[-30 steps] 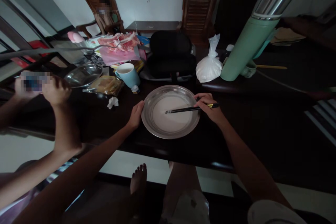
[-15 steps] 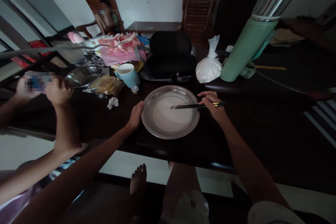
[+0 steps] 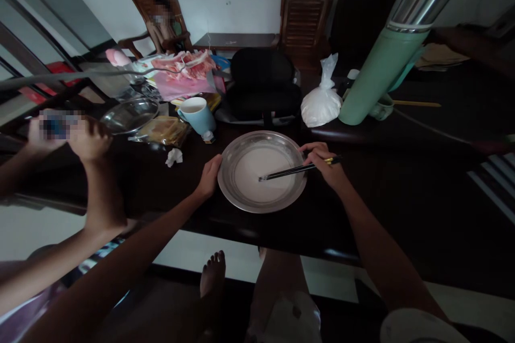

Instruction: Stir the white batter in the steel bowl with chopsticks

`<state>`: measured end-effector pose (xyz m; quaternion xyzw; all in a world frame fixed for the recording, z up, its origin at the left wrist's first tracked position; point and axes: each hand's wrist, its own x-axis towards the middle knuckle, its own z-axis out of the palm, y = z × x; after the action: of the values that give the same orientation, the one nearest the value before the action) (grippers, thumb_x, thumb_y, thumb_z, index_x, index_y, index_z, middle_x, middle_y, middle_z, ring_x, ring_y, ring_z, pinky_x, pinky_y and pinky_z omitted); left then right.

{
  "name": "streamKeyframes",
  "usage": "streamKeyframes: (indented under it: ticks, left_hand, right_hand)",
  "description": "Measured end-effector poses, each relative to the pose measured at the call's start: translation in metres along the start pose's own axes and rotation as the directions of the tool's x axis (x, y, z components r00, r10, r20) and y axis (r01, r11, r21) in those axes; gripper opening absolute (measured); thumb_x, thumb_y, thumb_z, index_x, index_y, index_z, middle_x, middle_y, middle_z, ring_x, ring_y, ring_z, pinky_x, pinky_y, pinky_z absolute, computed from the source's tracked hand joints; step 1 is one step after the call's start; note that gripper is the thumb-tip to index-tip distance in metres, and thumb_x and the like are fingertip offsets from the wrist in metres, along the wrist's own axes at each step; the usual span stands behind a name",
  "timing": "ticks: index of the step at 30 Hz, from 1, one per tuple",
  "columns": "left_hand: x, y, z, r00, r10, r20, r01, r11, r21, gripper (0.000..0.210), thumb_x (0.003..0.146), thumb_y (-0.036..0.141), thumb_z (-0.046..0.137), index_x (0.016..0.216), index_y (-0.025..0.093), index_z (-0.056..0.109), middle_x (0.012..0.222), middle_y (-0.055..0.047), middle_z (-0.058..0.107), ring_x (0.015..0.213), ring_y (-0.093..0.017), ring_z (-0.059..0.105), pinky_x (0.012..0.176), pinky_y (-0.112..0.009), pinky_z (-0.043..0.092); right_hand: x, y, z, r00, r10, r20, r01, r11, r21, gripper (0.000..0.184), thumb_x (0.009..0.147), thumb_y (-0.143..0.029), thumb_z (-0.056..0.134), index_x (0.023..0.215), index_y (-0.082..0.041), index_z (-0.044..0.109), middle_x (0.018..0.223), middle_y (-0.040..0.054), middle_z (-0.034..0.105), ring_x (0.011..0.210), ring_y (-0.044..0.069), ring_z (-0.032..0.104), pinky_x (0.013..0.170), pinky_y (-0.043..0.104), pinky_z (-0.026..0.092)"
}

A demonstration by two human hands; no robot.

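A wide metal basin (image 3: 227, 193) with a milky white liquid (image 3: 263, 163) in it stands on the dark table. My left hand (image 3: 209, 176) is closed on the basin's left rim, its fingers mostly hidden from me. In my right hand (image 3: 324, 161) a pair of black chopsticks (image 3: 287, 171) with gold bands is gripped near the back end. The chopsticks slant down over the right rim, and their tips are in the white liquid near the middle of the basin.
Behind the basin are a light blue mug (image 3: 197, 115), a tied bag of white powder (image 3: 321, 103) and a tall green thermos (image 3: 384, 59). Raw meat (image 3: 189, 64) lies on pink plastic at the back left. A co-worker's hands (image 3: 72, 131) hold a blurred device at left.
The chopstick tips have moved toward me and slightly left through the liquid, so the chopsticks slant more. My left hand and the basin stay in place.
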<state>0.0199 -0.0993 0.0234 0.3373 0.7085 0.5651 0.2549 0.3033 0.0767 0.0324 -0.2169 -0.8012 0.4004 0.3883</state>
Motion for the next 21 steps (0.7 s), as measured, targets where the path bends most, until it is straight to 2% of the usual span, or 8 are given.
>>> streamKeyframes:
  ticks: [2, 4, 8, 10, 13, 15, 18, 21]
  left_hand:
    - [0.0002, 0.0003, -0.0001, 1.000, -0.001, -0.007, 0.001, 1.000, 0.018, 0.039, 0.092, 0.041, 0.053, 0.059, 0.020, 0.045, 0.060, 0.003, 0.044, 0.062, -0.014, 0.040, 0.059, -0.025, 0.040]
    - [0.0006, -0.0004, -0.0002, 1.000, 0.001, -0.009, -0.001, 1.000, 0.027, 0.040, 0.092, 0.043, 0.053, 0.060, 0.020, 0.045, 0.061, 0.003, 0.044, 0.062, -0.014, 0.040, 0.059, -0.025, 0.039]
    - [0.0014, -0.0020, -0.0004, 1.000, 0.025, 0.002, -0.025, 1.000, 0.013, 0.041, 0.090, 0.044, 0.053, 0.059, 0.021, 0.043, 0.061, 0.003, 0.041, 0.061, -0.014, 0.038, 0.058, -0.025, 0.038]
    - [0.0013, -0.0015, -0.0007, 1.000, 0.028, 0.004, -0.028, 0.999, 0.021, 0.041, 0.089, 0.046, 0.055, 0.059, 0.021, 0.043, 0.061, 0.003, 0.042, 0.062, -0.014, 0.037, 0.058, -0.026, 0.038]
    - [0.0006, 0.0000, -0.0011, 1.000, 0.013, 0.007, -0.013, 1.000, 0.026, 0.041, 0.088, 0.049, 0.055, 0.060, 0.021, 0.044, 0.062, 0.002, 0.042, 0.062, -0.015, 0.038, 0.058, -0.026, 0.038]
    - [0.0002, 0.0006, -0.0013, 1.000, 0.010, 0.008, -0.010, 1.000, 0.028, 0.040, 0.088, 0.049, 0.055, 0.061, 0.021, 0.045, 0.062, 0.003, 0.042, 0.063, -0.014, 0.038, 0.058, -0.026, 0.038]
    - [0.0002, 0.0003, -0.0013, 1.000, 0.019, -0.001, -0.019, 0.999, 0.033, 0.039, 0.090, 0.045, 0.053, 0.060, 0.021, 0.044, 0.062, 0.003, 0.042, 0.063, -0.014, 0.038, 0.060, -0.026, 0.038]
    - [0.0012, -0.0016, -0.0009, 1.000, 0.026, -0.012, -0.025, 0.999, 0.042, 0.039, 0.091, 0.042, 0.052, 0.059, 0.021, 0.043, 0.061, 0.003, 0.041, 0.063, -0.014, 0.039, 0.061, -0.027, 0.039]
  right_hand:
    - [0.0001, 0.0000, 0.0019, 0.999, -0.005, 0.040, 0.006, 0.999, -0.032, 0.035, 0.094, -0.049, 0.056, 0.072, -0.028, 0.075, 0.105, 0.0041, 0.074, 0.110, 0.027, 0.059, 0.103, 0.050, 0.042]
    - [0.0006, 0.0011, 0.0015, 1.000, -0.006, 0.008, 0.006, 0.999, -0.053, 0.032, 0.092, -0.049, 0.059, 0.073, -0.029, 0.075, 0.104, 0.0038, 0.074, 0.109, 0.027, 0.059, 0.103, 0.051, 0.041]
    - [0.0009, 0.0024, -0.0025, 0.997, 0.015, -0.076, -0.016, 1.000, -0.011, 0.044, 0.096, -0.050, 0.050, 0.066, -0.027, 0.072, 0.103, 0.0054, 0.074, 0.109, 0.028, 0.059, 0.104, 0.052, 0.041]
    - [0.0002, 0.0013, -0.0015, 1.000, 0.014, -0.026, -0.014, 1.000, 0.005, 0.045, 0.097, -0.051, 0.049, 0.066, -0.028, 0.073, 0.103, 0.0055, 0.074, 0.110, 0.028, 0.058, 0.104, 0.051, 0.041]
    - [-0.0006, -0.0003, 0.0020, 0.999, -0.008, 0.051, 0.009, 1.000, -0.023, 0.035, 0.094, -0.050, 0.056, 0.073, -0.029, 0.075, 0.104, 0.0043, 0.074, 0.110, 0.027, 0.058, 0.104, 0.051, 0.041]
    - [-0.0004, -0.0001, 0.0020, 1.000, -0.010, 0.029, 0.011, 0.999, -0.045, 0.031, 0.093, -0.048, 0.058, 0.075, -0.029, 0.075, 0.104, 0.0037, 0.074, 0.110, 0.027, 0.058, 0.104, 0.051, 0.040]
    - [0.0003, 0.0012, -0.0013, 0.999, 0.001, -0.047, -0.002, 1.000, -0.027, 0.039, 0.096, -0.047, 0.052, 0.070, -0.028, 0.074, 0.103, 0.0039, 0.074, 0.110, 0.027, 0.058, 0.104, 0.052, 0.040]
    - [0.0003, 0.0012, -0.0016, 1.000, 0.005, -0.004, -0.005, 1.000, -0.009, 0.043, 0.097, -0.049, 0.050, 0.068, -0.028, 0.074, 0.105, 0.0040, 0.075, 0.111, 0.027, 0.057, 0.104, 0.051, 0.040]
